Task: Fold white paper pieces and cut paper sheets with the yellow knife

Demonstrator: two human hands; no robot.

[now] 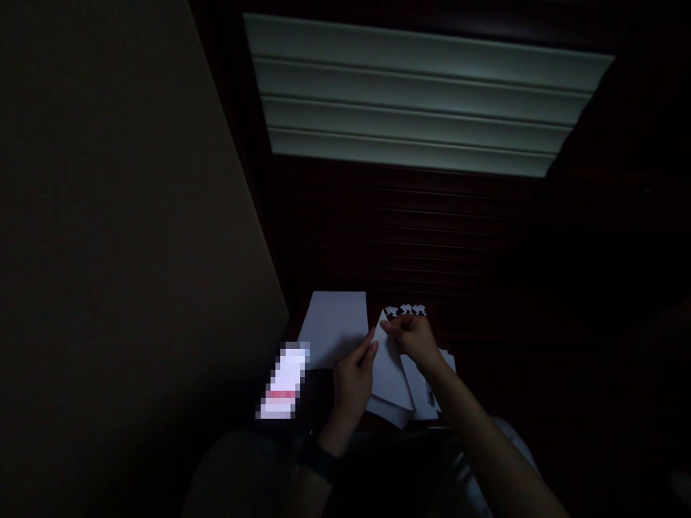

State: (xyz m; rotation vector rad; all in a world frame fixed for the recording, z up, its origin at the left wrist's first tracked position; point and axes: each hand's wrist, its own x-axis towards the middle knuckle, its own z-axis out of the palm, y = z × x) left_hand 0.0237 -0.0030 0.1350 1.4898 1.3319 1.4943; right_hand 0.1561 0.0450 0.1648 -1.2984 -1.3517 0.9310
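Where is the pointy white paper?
Low in the head view, just right of centre, the pointy white paper is between left hand and right hand.

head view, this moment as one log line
left hand: on left edge of held paper | right hand: pinching its tip | left: white sheet | beyond right hand: small white pieces

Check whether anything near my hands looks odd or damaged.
Small white pieces just beyond your right hand have jagged outlines, unlike the straight-edged white paper it pinches; whether they're cut or torn, I can't tell. Also, the bright patch left of your left hand shows as coarse blocks, so it's unreadable.
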